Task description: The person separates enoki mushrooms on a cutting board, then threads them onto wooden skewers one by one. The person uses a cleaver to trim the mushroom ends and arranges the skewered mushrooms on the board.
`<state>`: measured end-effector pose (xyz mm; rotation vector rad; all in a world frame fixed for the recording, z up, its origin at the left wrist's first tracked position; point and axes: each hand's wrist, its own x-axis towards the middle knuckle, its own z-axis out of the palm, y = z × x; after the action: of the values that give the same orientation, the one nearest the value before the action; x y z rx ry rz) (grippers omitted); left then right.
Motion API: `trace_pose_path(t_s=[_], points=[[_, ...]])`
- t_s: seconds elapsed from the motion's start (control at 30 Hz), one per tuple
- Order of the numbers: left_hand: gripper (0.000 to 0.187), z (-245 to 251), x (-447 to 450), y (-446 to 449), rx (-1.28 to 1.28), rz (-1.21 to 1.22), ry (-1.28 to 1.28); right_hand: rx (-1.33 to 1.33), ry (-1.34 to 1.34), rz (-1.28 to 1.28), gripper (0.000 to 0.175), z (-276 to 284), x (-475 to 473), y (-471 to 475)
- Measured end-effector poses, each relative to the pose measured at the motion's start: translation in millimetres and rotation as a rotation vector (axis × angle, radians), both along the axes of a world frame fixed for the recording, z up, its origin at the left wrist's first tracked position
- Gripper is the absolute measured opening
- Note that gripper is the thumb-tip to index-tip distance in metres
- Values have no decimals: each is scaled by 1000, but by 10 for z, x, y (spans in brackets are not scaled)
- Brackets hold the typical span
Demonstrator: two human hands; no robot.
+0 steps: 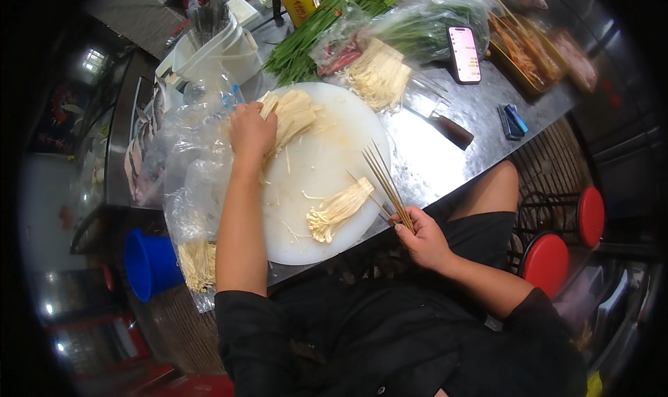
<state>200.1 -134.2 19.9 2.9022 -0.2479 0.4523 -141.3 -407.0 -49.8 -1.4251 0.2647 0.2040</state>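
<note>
A round white cutting board (334, 151) lies before me. At its far left, my left hand (254, 130) grips the near end of a large pale clump of enoki mushrooms (295, 112); part of the grasp is hidden behind the hand. My right hand (421, 238), just off the board's near right edge, holds several thin bamboo skewers (389, 183) fanned upward. One of its skewers runs into the base of a small enoki bunch (339, 209), which rests on the board with its caps towards me. Loose mushroom strands are scattered on the board.
Skewered enoki (380, 76), green chives (318, 37) and a phone (464, 55) lie beyond the board. A wooden-handled tool (451, 131) is to the right. Clear plastic bags (195, 178) cover the left side. Below stand a blue bucket (151, 264) and red stools (545, 264).
</note>
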Motion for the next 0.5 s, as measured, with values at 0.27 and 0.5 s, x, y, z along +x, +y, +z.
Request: trace_pose_path(t_s=[0.27, 0.5], points=[[37, 75, 83, 7, 36, 23, 49, 56, 16, -17, 16, 10, -37, 6], [35, 295, -617, -117, -309, -313, -161, 47, 31, -7, 16, 97, -98, -57]])
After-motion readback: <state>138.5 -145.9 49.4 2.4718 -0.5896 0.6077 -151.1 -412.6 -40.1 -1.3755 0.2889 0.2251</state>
